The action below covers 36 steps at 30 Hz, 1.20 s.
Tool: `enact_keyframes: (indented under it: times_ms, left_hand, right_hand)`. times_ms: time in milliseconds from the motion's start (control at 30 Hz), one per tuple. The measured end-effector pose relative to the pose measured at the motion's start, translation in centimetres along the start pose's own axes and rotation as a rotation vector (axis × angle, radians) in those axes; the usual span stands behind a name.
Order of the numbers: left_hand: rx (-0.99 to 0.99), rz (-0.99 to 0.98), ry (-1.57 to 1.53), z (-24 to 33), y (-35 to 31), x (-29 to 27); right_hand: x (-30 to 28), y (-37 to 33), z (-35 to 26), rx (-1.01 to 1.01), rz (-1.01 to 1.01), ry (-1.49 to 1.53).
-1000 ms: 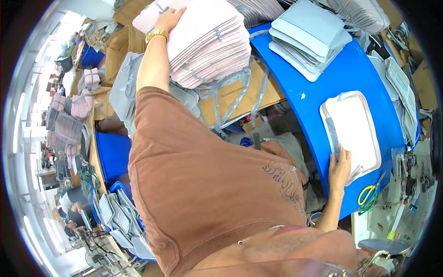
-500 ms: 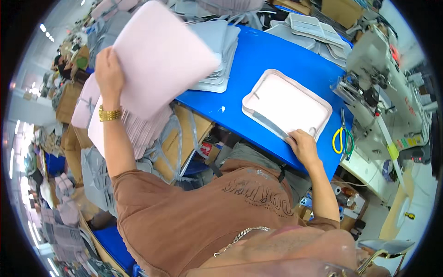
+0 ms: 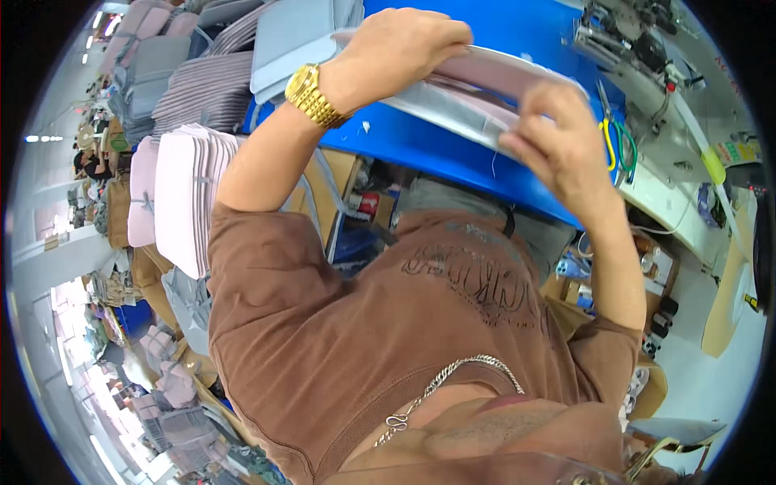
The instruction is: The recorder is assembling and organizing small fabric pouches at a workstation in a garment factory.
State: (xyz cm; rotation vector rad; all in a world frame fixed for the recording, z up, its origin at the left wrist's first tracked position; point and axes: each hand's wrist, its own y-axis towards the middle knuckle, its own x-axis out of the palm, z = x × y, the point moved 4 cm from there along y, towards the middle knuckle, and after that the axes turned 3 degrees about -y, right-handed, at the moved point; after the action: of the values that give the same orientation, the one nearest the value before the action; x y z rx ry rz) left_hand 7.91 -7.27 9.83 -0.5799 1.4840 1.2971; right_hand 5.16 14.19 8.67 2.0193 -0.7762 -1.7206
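From my remote seat, the biggest thing in view is the blue worktable (image 3: 453, 153), running across the top of the picture. To its left I see a tall stack of pale pink fabric pieces (image 3: 190, 194) standing just beside the table's edge, and above that a pile of grey and striped fabric pieces (image 3: 202, 81) lying further back. At the right end of the table I make out a sewing machine (image 3: 647, 73), grey and white, with a pair of yellow-handled scissors (image 3: 608, 121) lying near its base.

Both hands are raised over the blue table and meet on a flat pink fabric panel (image 3: 501, 73) that lies above a white template frame (image 3: 453, 113); the two are pressed together and tilted, one edge lower toward me. The left hand (image 3: 400, 48), with a gold wristwatch (image 3: 314, 95) on its wrist, comes in from the left and curls its fingers over the upper edge of the panel, closed on it. The right hand (image 3: 566, 141) grips the lower right edge, fingers wrapped over the top and thumb beneath, so the panel and frame are pinched between them.
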Motion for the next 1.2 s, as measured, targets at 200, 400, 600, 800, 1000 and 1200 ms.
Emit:
enact_keyframes:
  times_ms: [200,400,600,800,1000,1200]
  left_hand:
    - [0.038,-0.079,-0.320,2.5,0.8,0.5]
    - [-0.034,0.037,-0.374,3.2,0.2,-0.6]
    - [-0.043,0.031,-0.230,3.7,-0.5,-0.9]
    - [-0.002,0.048,-0.238,3.8,-0.2,-1.2]
    - [0.249,0.244,-0.145,4.5,-0.4,-1.9]
    - [-0.007,0.007,-0.239,4.5,0.3,-3.3]
  right_hand:
    - [-0.2,-0.3,1.7,0.218,0.028,-0.034]
    - [-0.7,-0.1,1.6,0.139,0.082,-0.055]
    - [-1.6,-0.2,1.7,0.214,0.117,-0.062]
    - [-2.2,-0.2,1.6,0.252,0.132,-0.015]
    - [-2.3,-0.2,1.1,0.293,0.126,-0.002]
    - [-2.4,-0.4,1.0,0.421,0.114,0.099]
